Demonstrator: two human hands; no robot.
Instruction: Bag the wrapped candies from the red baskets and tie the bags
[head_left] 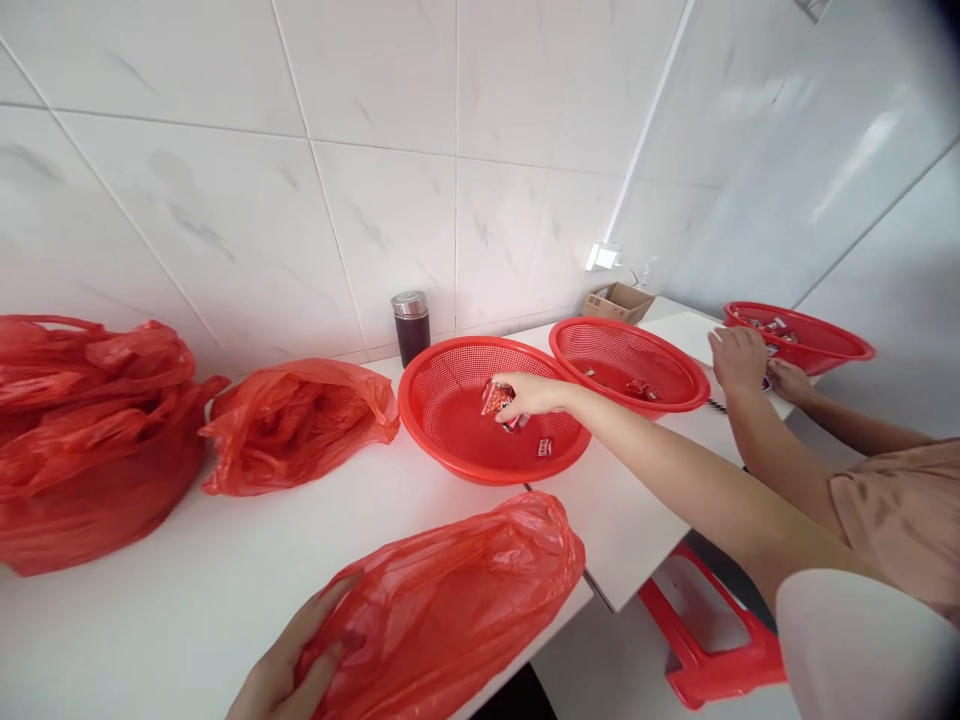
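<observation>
- Right sleeve [851, 640]: pale, whitish, plain cloth, short and loose, with a wide, rounded opening; its outer part fades into the dark corner of the view.
- Right arm [675, 465]: bare below the sleeve, slender, smooth in outline.
- Right hand [525, 397]: bare.
- Left hand [296, 655]: bare, with slim fingers.

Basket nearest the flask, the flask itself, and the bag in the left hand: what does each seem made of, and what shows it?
Basket: glossy, probably moulded plastic, with regular small holes.
Flask: shiny, silvery lid, likely metal; dark body, coated metal or plastic.
Bag: thin, glossy plastic film, wrinkled and partly see-through.
</observation>
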